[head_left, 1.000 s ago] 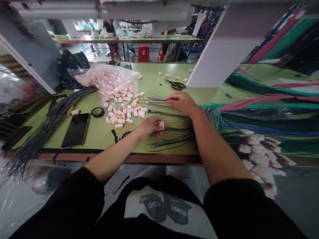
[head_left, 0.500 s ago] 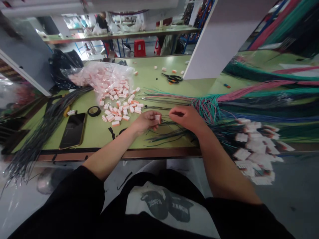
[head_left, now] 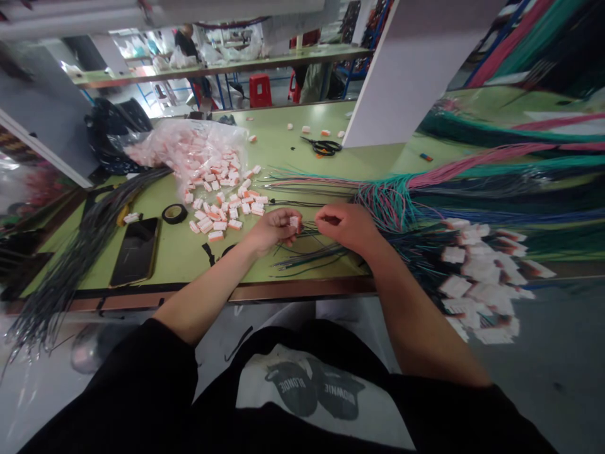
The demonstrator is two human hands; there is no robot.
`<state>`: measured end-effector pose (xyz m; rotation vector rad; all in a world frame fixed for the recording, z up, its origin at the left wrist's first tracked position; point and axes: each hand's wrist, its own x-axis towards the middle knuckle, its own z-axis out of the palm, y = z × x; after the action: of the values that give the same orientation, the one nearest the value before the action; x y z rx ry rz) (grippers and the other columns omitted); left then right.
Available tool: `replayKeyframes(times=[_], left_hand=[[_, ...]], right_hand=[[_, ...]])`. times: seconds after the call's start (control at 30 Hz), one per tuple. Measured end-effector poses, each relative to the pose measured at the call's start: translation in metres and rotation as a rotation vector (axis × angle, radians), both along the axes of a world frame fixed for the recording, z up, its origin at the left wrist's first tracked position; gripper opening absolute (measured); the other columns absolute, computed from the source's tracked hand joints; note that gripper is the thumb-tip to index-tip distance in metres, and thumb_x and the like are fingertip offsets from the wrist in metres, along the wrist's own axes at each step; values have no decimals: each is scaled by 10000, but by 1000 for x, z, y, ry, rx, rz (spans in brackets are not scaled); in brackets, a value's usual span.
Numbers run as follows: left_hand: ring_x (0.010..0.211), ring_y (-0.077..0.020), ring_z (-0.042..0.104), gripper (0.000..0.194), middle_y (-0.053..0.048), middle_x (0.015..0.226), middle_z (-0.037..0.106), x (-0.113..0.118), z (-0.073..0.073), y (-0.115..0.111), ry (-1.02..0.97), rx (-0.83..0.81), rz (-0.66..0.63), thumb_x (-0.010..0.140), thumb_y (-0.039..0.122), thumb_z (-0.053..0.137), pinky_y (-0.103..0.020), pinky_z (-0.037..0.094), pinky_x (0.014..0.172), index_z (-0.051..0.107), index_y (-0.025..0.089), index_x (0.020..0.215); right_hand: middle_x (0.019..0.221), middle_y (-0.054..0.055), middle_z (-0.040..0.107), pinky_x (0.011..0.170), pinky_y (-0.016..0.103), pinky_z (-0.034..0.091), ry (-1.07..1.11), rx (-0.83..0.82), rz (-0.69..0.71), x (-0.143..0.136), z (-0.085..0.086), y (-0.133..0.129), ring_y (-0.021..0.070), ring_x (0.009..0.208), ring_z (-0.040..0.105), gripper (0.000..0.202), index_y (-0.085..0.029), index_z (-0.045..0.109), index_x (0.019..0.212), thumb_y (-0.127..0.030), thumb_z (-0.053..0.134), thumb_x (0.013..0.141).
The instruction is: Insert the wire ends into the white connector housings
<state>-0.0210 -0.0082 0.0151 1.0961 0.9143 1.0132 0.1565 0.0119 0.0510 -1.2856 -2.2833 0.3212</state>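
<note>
Between the thumb and fingers of my left hand (head_left: pixel 273 231) is a white and orange connector housing (head_left: pixel 295 222). My right hand (head_left: pixel 347 226) is closed in a pinch just to its right, over thin dark wires (head_left: pixel 309 231); a wire seems to run from the fingertips toward the housing. More loose wires (head_left: pixel 302 260) lie on the green table below both hands. Left of my left hand is a pile of loose connector housings (head_left: pixel 222 211), some spilling from a clear plastic bag (head_left: pixel 189 148). Beyond the right hand, pink and teal wires (head_left: pixel 390 198) lie bundled.
On the left are a phone (head_left: pixel 135 251), a roll of black tape (head_left: pixel 174 214) and a bundle of grey wires (head_left: pixel 89 252). Black-handled scissors (head_left: pixel 326 147) lie near a white upright panel (head_left: pixel 406 69). Finished-looking white connectors (head_left: pixel 482 277) hang over the front edge. A person (head_left: pixel 186 47) is far back.
The whole scene has shifted slightly left in view. My hands hold nearly the same pose, with the connector housing still in my left hand and the right fingers slightly closer to it.
</note>
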Motion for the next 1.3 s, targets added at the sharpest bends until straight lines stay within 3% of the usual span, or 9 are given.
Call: replayKeyframes(times=[0.27,0.63,0.9,1.3], left_hand=[[455,-41,519,255,56,601,561,4,3,-4,44,56,35,631,72,615,-156,410,430,530,126,865],[458,-51,510,252,34,609,582,6,2,-6,87,87,102,634,147,651,-177,423,450,584,117,875],[459,-49,507,226,42,585,562,3,3,-3,84,93,70,656,121,625,-168,415,458,586,114,879],[436,-50,502,256,30,594,578,4,7,-6,82,40,59,664,67,613,-176,410,432,589,91,918]], right_hand=[[595,10,600,535,235,290,-12,31,10,-5,-1,-3,114,555,467,160,-182,639,634,-233,493,675],[568,7,584,514,232,277,-3,35,69,-12,-10,-9,107,532,447,211,-183,624,610,-255,462,724],[608,16,606,557,229,357,255,-72,13,-14,-15,-7,115,566,494,188,-161,627,647,-281,491,696],[553,4,557,538,236,323,189,-15,-51,-16,-22,-8,109,528,430,191,-165,625,632,-268,476,695]])
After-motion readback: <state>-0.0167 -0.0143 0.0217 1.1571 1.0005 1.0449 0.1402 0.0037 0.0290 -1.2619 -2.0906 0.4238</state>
